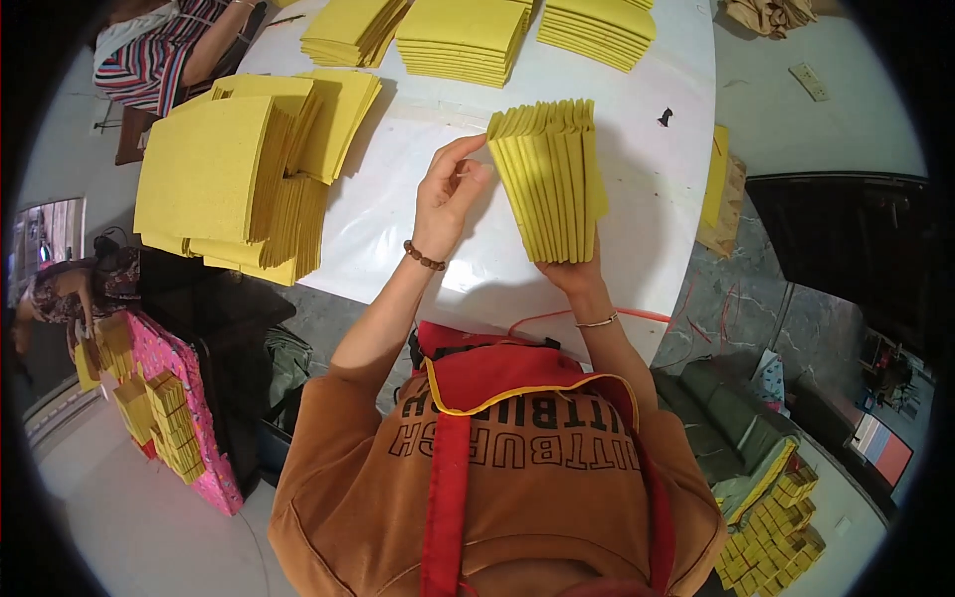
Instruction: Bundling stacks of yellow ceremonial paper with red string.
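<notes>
A stack of folded yellow paper packets [550, 189] stands tilted over the white table, its folded edges fanned at the top. My right hand [577, 272] grips it from below and behind, and the stack hides most of those fingers. On the left side, my left hand [453, 191] has its index fingertip at the stack's upper left edge. Whether that fingertip presses on the paper I cannot tell. Its thumb is apart from the index finger, the other fingers are loosely curled, and nothing is held in it. A brown bead bracelet circles my left wrist.
A tall pile of yellow paper [204, 179] stands on the table [398, 269] at left. More yellow stacks [458, 45] line the far side. A small black scrap [665, 117] lies at right. Another person's striped sleeve [164, 60] shows at the far left corner.
</notes>
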The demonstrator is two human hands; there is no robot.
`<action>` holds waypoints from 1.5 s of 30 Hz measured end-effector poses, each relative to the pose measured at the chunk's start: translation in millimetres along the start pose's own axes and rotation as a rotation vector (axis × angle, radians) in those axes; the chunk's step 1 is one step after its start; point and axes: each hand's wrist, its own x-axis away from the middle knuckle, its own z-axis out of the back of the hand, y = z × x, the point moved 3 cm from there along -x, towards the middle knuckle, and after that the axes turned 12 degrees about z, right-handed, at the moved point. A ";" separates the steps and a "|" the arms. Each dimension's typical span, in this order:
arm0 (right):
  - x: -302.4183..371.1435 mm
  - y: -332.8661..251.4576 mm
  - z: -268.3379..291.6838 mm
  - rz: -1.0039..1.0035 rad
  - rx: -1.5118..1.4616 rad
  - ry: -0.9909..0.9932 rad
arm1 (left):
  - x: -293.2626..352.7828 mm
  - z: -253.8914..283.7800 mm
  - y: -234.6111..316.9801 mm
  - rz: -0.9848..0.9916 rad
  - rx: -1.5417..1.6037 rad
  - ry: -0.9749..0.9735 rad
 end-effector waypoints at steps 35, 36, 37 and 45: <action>29.0 11.1 6.7 -0.018 -0.027 0.056 | 10.0 -28.1 29.7 -0.224 -0.496 0.148; 29.2 11.6 7.0 0.003 -0.021 0.072 | 8.5 -27.1 27.6 -0.176 -0.444 0.131; 29.2 11.7 7.6 0.003 -0.020 0.073 | 8.8 -27.2 27.8 -0.175 -0.443 0.131; 29.8 12.0 6.1 -0.065 -0.026 0.016 | 16.6 -34.1 40.1 -0.329 -0.354 0.083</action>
